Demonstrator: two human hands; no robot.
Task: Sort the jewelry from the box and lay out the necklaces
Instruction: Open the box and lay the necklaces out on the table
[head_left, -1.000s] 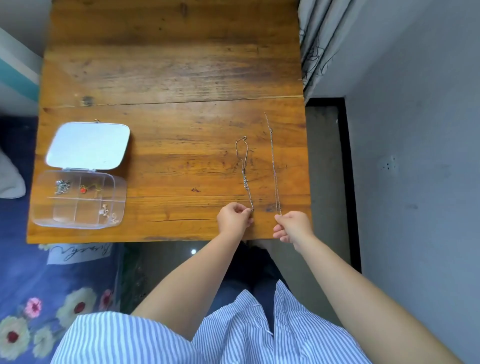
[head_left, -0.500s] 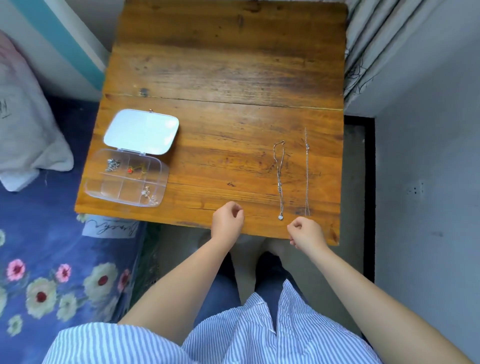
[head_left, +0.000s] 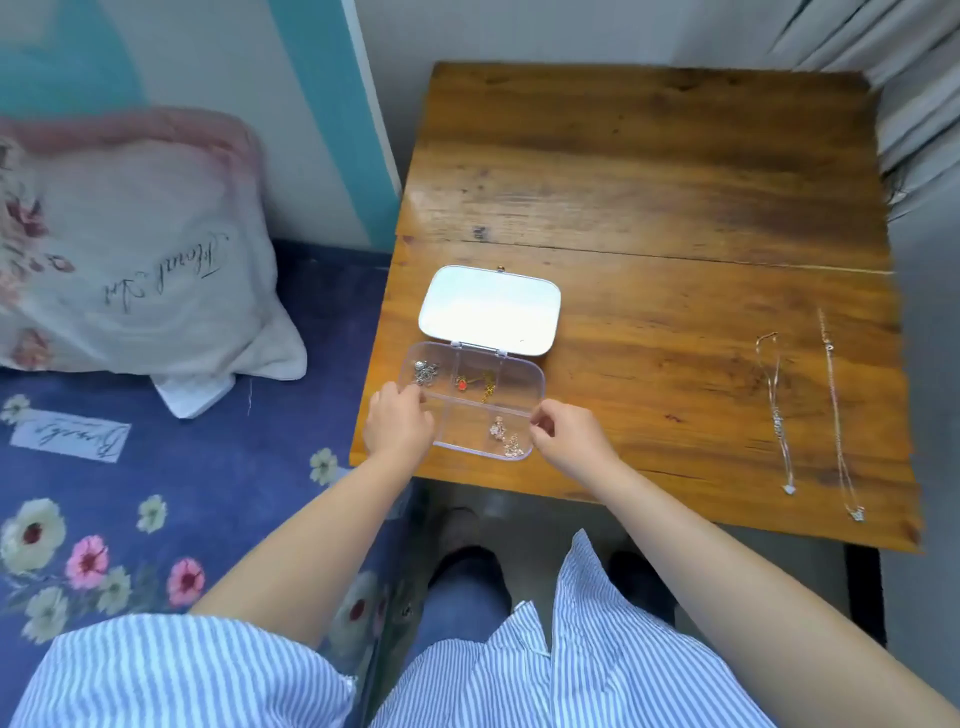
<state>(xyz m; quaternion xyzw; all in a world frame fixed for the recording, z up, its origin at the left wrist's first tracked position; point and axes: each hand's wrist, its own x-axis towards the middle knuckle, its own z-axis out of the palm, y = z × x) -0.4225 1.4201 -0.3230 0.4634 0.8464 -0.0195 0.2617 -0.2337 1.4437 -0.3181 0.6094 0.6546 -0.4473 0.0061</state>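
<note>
The clear plastic jewelry box (head_left: 470, 400) sits on the near left part of the wooden table (head_left: 649, 208), its white lid (head_left: 489, 310) swung fully open and lying flat on the tabletop behind the tray. The tray is split into compartments: the far left one holds a small silver cluster (head_left: 426, 372), the far middle one a gold chain with a red pendant (head_left: 475, 383), and the near right one a few pale, sparkly pieces (head_left: 505, 439); what exactly those pieces are is too small to tell. The left hand (head_left: 397, 426) is at the tray's left end, fingers curled over the rim and pinched close together near the silver cluster; whether they hold anything cannot be told. The right hand (head_left: 563, 434) is at the tray's right end, thumb and forefinger drawn close at the rim, the rest of the fingers loosely bent; nothing visible is held between them. Well apart from the box, near the table's right edge, two thin necklaces lie stretched out side by side, running from far to near: the left necklace (head_left: 776, 410) with a small pale pendant at its near end, the right necklace (head_left: 839, 415) longer, also ending in a small pendant close to the table's front edge. They do not touch. Left of the table is a bed with a blue floral sheet (head_left: 156, 493) and a printed pillow (head_left: 130, 249). The person wears a blue-and-white striped shirt (head_left: 519, 675).
</note>
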